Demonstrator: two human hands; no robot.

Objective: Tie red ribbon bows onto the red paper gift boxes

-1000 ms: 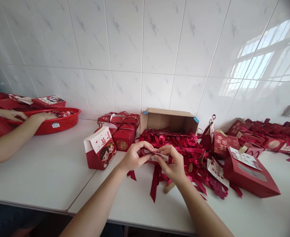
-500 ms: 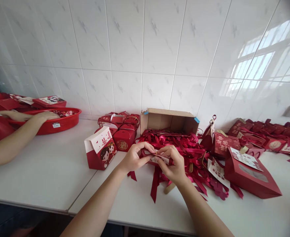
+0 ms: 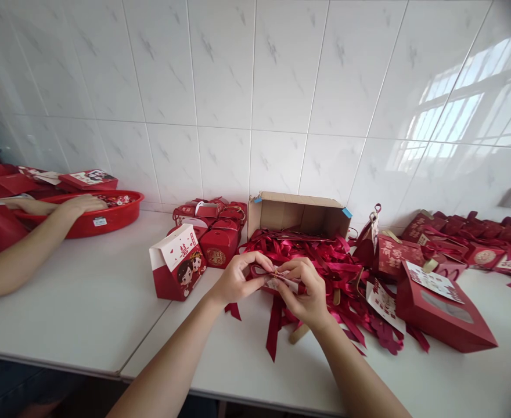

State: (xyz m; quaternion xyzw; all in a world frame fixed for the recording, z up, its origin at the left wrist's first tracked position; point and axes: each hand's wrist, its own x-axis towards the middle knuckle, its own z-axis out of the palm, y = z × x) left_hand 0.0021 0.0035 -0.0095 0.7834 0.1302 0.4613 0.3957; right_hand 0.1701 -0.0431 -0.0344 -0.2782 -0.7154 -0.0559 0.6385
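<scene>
Grips a looped red ribbon [image 3: 267,273] in the fingertips of left hand [image 3: 237,281] and right hand [image 3: 306,291], midway between the counter's [image 3: 85,313] front and back edges; looks partly shaped, not visibly finished, with loose ribbons [image 3: 320,249] left before the cardboard carton [image 3: 281,215].

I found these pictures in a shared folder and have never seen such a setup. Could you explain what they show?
There's no machine here: a person works with two bare hands. The only view comes from a camera worn on their head, looking forward and down. The left hand and right hand pinch a thin, looped dark red ribbon. On the white tabletop stand an open brown cardboard box, with a heap of shiny red ribbons before it, and a red-and-white paper box with cartoon figures. At the left, another person's hand reaches into a round red plastic basin.
</scene>
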